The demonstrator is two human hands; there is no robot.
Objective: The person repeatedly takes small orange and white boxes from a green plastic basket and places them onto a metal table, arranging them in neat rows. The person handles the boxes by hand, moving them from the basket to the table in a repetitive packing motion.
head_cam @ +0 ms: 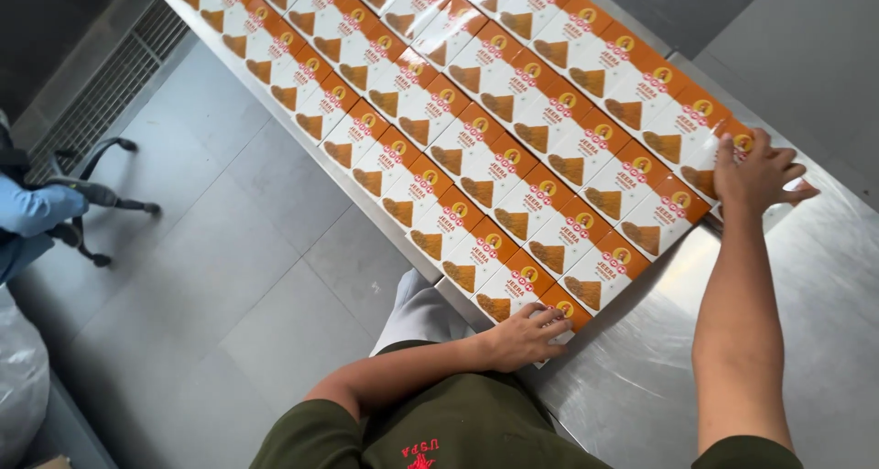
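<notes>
Boxes [513,171] ran diagonally up the bench [641,377]; left hand [526,336] pressed flat on near-edge corner, right hand [755,171] splayed on far corner.

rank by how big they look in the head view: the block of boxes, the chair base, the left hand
1. block of boxes
2. chair base
3. left hand, though it is nearer the camera, so the last two are unsure

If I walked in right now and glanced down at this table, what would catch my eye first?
Most likely the broad sheet of orange-and-white cartons, laid flat in tight rows running diagonally up the steel table. Next, the two bare hands at its near end: the left hand presses on the nearest corner carton, and the right hand is spread over the cartons at the far right edge. Off to the left, a chair base stands on the grey tiled floor.
</notes>
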